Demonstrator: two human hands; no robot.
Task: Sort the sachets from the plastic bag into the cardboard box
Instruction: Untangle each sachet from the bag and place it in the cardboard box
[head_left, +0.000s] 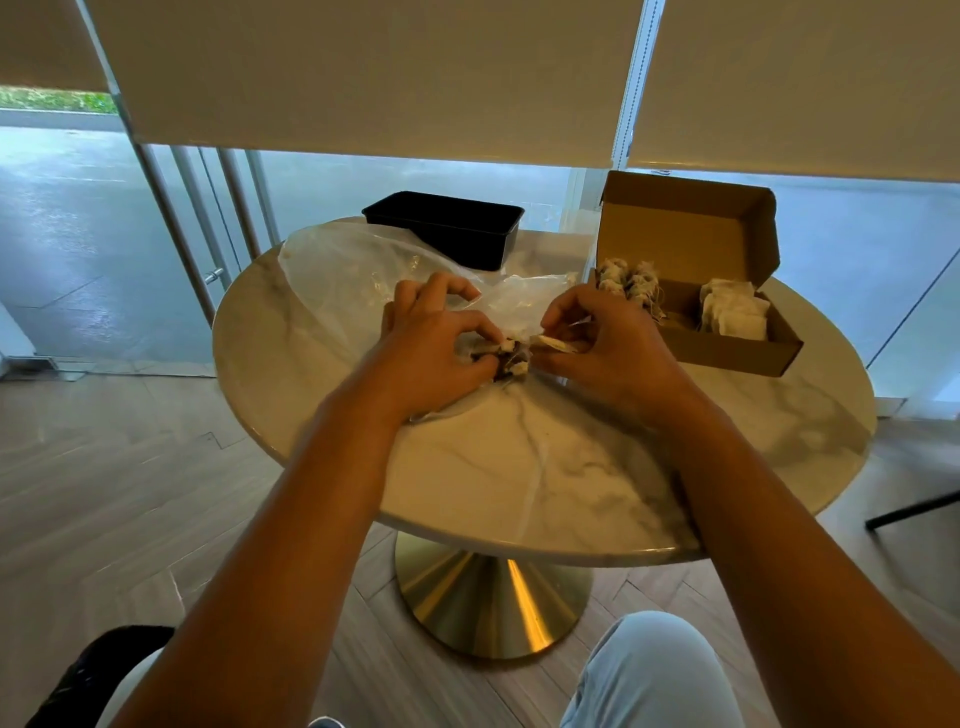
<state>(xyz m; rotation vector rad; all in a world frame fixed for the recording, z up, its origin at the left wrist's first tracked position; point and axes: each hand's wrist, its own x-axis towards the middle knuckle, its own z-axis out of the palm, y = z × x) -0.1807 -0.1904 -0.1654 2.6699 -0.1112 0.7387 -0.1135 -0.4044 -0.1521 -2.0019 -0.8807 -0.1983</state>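
A crumpled clear plastic bag (343, 270) lies across the middle and left of the round marble table (571, 467). My left hand (436, 348) pinches a small clump of dark and white sachets (511, 361) at the bag's near end. My right hand (608, 343) pinches a pale sachet (558, 343) just right of that clump. An open cardboard box (737, 353) stands at the right of the table, lid up. It holds brownish sachets (631, 283) in its left part and white sachets (735, 314) in its right part.
A black plastic tray (447, 228) sits at the table's far edge behind the bag. Windows with roller blinds stand beyond the table. A dark chair leg (914, 509) shows at the right. My knee (654, 675) is below the table's near edge.
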